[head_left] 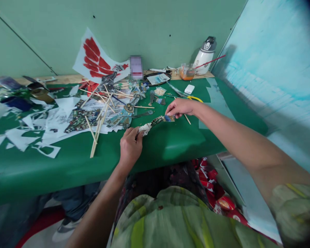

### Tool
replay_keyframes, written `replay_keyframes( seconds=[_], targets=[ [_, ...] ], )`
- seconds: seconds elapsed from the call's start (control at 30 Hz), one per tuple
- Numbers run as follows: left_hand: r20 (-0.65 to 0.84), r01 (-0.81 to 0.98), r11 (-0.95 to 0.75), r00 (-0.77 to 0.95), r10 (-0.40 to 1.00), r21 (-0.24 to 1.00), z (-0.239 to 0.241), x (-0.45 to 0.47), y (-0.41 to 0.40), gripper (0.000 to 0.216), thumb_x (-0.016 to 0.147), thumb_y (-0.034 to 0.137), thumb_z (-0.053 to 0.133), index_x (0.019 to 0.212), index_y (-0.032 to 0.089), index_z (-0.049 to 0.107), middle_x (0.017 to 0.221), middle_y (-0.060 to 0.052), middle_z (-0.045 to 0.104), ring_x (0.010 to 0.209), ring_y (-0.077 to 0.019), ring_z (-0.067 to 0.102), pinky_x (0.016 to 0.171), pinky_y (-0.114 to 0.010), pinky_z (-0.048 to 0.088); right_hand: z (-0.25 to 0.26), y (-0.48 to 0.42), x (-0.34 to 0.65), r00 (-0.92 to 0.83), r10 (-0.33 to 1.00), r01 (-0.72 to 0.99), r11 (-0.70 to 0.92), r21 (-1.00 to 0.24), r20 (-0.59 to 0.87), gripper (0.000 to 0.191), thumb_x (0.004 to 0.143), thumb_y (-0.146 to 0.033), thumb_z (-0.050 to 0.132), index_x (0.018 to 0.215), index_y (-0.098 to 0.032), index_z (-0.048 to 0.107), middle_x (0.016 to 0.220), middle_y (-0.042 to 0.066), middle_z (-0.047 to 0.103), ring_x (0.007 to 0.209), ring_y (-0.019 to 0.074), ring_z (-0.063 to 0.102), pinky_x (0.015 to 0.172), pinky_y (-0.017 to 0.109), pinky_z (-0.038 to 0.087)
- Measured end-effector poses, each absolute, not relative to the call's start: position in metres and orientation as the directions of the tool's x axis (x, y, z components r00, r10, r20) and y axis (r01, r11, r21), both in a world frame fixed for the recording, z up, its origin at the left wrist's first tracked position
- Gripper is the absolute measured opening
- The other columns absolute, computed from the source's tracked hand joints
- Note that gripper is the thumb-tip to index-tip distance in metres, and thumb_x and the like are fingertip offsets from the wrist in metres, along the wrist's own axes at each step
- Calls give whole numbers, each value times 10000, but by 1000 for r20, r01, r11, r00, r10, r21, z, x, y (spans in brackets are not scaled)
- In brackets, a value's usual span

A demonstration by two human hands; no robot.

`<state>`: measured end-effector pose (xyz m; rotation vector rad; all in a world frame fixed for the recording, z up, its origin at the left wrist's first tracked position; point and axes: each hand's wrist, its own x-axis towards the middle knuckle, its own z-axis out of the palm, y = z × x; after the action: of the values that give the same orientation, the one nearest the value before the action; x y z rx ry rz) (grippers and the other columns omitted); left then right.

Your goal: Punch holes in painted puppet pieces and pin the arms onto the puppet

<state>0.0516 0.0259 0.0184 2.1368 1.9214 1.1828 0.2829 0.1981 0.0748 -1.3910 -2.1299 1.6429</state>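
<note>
My left hand (130,146) is closed on the near end of a long printed paper cut-out (156,121) that lies across the green table (175,144). My right hand (179,107) pinches the far end of the same cut-out, fingers pressed together on a bluish part. Between the two hands the piece is stretched out just above or on the green cover. A thin wooden stick (187,119) lies under my right hand.
Left of my hands lie several wooden sticks (96,132), white paper scraps (45,150) and printed cut-outs (80,120). At the back stand a red-printed sheet (94,58), a glass bowl (186,72), a white jug (205,57) and a white eraser-like block (189,89).
</note>
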Motion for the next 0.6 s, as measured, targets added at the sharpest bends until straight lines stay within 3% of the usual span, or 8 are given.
replay_keyframes(
  seconds=[0.37,0.6],
  targets=[
    [483,847,-232,-33,875,478,22,52,27,250,925,303,456,949,153,655,842,-81,632,803,-197,582,739,-309,457,76,211,275,-659,707,591,276,-758,-257,90,693,-239,797,767,-207,757,651,12,674,529,92,541,479,215,420],
    [453,882,-213,0,892,420,29,49,33,241,909,298,467,917,160,664,820,-83,618,821,-215,590,740,-315,462,67,212,269,-681,710,605,408,-683,-180,106,716,-131,725,783,-204,762,739,12,703,692,130,603,637,233,444]
  ],
)
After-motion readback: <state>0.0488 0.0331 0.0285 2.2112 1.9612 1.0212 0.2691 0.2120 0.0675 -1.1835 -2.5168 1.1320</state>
